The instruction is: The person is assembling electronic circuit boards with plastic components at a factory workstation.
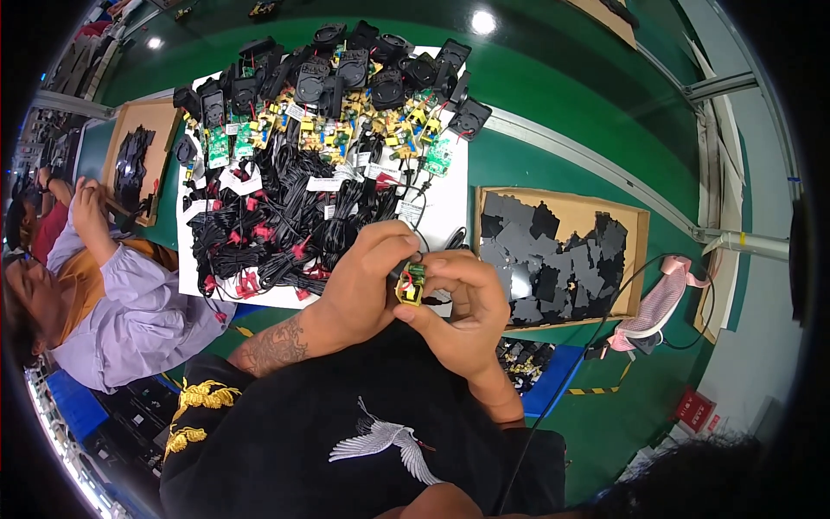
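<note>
Find the small circuit board [411, 286], yellow and green with a touch of red, raised between 2 hands in front of the black top [303, 415], near the close edge of the white work surface [454, 190]. To handle well, judging by the pose: pinch only by the edges, spare the components any pressure, leave slack in the thin black cord [424, 206] just beyond the fingers, and avoid tugging at the red part. Cannot tell if joined to that cord. Note the right hand [467, 316] partly open, thumb at the lower edge and forefinger near the top, holding the board in a pinch, other fingers bent. Note the left hand [367, 264] curled nearly closed against the left side; cannot tell the exact grip of the hidden fingers. Beyond, see heaped black cables [281, 182], then yellow boards [324, 134] and black housings [353, 69]. To the right, see 1 cardboard tray [577, 218] of dark grey sheets [545, 259]; to the left, 1 co-worker [143, 316] in lilac.
</note>
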Demonstrator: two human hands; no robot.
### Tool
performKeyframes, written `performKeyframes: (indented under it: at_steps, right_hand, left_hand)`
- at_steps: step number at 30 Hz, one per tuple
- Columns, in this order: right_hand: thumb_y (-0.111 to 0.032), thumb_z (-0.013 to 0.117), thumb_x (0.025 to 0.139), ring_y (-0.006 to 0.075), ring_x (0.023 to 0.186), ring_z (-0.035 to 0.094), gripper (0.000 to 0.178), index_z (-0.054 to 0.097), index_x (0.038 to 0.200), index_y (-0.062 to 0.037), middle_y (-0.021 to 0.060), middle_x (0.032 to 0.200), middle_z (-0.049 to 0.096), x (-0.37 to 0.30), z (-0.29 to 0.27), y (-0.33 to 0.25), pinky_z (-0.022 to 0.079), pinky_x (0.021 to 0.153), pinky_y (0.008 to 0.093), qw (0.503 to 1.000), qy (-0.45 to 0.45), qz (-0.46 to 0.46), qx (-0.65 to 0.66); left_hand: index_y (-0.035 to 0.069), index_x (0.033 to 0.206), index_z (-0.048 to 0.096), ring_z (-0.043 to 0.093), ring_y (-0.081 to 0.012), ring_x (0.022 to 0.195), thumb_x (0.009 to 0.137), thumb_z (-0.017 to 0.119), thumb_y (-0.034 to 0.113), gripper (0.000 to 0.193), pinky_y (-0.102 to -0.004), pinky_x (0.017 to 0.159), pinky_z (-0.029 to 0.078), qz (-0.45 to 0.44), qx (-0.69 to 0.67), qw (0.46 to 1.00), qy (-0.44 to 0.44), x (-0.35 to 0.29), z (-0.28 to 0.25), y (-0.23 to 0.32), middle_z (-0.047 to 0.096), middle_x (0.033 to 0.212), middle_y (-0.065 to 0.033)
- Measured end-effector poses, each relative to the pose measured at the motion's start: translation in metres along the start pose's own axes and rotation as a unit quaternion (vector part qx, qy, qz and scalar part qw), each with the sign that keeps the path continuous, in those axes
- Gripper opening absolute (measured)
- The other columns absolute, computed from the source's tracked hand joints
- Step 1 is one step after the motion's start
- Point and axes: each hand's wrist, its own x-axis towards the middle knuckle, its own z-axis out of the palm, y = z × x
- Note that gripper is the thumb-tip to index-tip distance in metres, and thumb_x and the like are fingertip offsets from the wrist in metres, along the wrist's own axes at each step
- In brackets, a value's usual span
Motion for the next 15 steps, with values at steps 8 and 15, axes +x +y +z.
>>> performKeyframes:
  at_steps: [8,15]
  right_hand:
    - [0.002,0.086,0.080,0.0159,0.092,0.064,0.045,0.065,0.120,0.0034,0.0147,0.114,0.062,0.008,0.003,-0.012,0.054,0.081,0.0266,0.994,-0.031,-0.056,-0.093]
    - [0.000,0.086,0.080,0.0180,0.093,0.065,0.036,0.069,0.112,0.0023,0.0143,0.113,0.063,0.005,0.002,-0.015,0.054,0.081,0.0290,0.998,-0.025,-0.035,-0.051]
  left_hand:
    - [0.005,0.134,0.040,0.061,-0.0277,0.098,0.083,0.079,0.001,0.064,-0.0349,0.079,0.056,0.063,0.065,0.994,0.060,-0.012,0.007,-0.007,0.055,0.123,-0.0242]
    - [0.002,0.133,0.044,0.062,-0.0365,0.101,0.076,0.081,-0.003,0.068,-0.0417,0.083,0.056,0.051,0.037,0.997,0.038,-0.010,0.007,-0.005,0.058,0.119,-0.0225]
